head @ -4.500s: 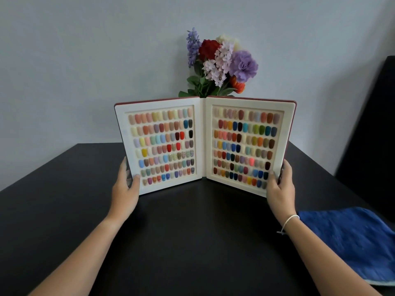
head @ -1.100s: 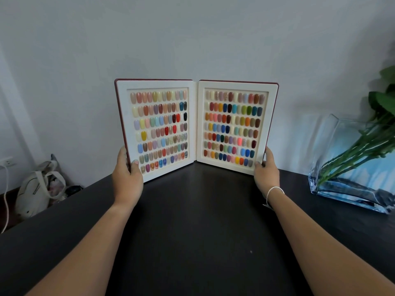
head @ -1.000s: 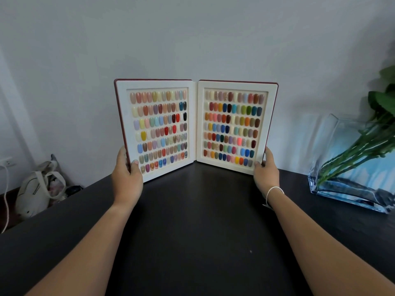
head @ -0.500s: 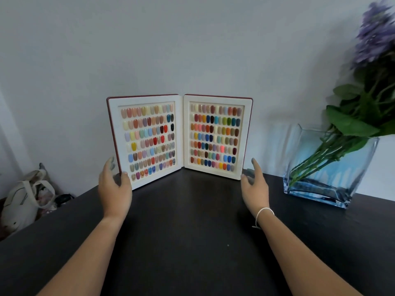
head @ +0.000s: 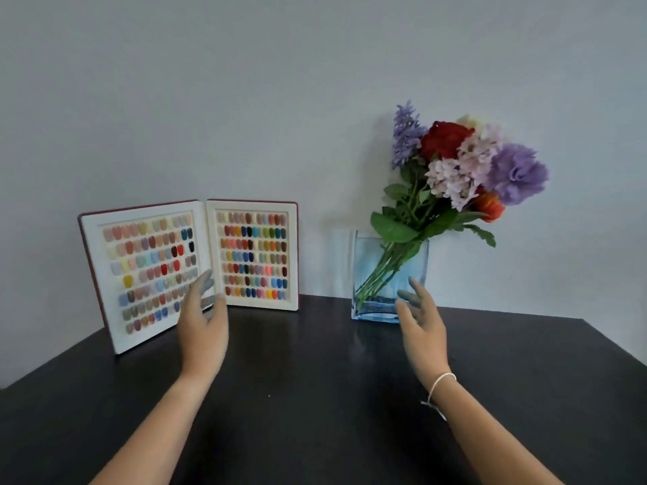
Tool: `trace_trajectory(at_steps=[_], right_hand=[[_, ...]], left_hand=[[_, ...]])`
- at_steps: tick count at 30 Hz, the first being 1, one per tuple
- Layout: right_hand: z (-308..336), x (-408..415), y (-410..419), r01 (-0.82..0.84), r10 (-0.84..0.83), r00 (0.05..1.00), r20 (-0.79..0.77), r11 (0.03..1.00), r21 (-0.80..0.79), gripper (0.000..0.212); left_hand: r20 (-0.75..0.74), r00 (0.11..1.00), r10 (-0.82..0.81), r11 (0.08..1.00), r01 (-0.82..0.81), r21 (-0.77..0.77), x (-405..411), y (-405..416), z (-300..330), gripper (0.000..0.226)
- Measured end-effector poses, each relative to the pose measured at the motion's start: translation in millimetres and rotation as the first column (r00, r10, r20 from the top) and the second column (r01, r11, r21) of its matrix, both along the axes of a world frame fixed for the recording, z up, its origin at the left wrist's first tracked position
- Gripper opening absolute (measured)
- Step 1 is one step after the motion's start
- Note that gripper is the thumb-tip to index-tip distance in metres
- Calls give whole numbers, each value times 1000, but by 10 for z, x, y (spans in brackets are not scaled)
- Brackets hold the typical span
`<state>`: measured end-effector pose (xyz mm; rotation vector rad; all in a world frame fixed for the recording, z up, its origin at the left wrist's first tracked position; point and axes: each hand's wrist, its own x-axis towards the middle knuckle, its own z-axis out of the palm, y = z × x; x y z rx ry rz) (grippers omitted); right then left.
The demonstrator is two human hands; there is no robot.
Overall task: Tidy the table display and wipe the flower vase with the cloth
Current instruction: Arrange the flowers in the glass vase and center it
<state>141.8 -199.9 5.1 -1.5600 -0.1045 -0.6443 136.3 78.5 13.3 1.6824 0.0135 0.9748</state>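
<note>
Reaching toward the clear blue-tinted rectangular glass vase [head: 389,274] right of centre, the right hand [head: 422,329] is held with fingers spread, gripping nothing; the left hand [head: 204,322] is likewise empty before the open white nail-colour swatch book [head: 190,266]. The leaning bouquet of artificial flowers [head: 465,162] could tip the vase if it is nudged. No writing can be read.

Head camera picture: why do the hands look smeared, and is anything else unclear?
In the head view, the left hand and right hand are motion-blurred, their fingers greyish; the swatch book is slightly soft; the vase and flowers are sharper; the table edges bend from wide-angle distortion.
</note>
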Motion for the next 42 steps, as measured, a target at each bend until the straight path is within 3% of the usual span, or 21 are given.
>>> trace_trajectory(at_steps=[3,12,20,26,31,38,42], right_hand=[[207,-17,-336,94,-97,995,25,992,87,38],[688,223,-955,178,-210,976,62,926,332,40],[925,548,-1256,96,-144,987,70,884,457,54],[1077,760,-1314,-10,-30,996,83,895,446,58],[1103,884,-1326,-26,-6,997,74,900,435,45],[1006,1007,-1292,-88,84,996,29,887,453,52],[1064,1040,-1222,-153,135,988,72,892,426,42]], left_hand=[[-19,984,-177,982,178,63,81,-553,222,40],[-61,884,-464,841,461,284,481,-1807,744,53],[-60,934,-352,835,342,431,771,-2323,829,62],[5,978,-210,885,188,426,913,-2376,929,35],[48,981,-189,883,149,445,1020,-2193,1039,24],[63,984,-169,926,137,353,1138,-1868,1071,19],[65,987,-149,951,125,282,1166,-1736,1126,19]])
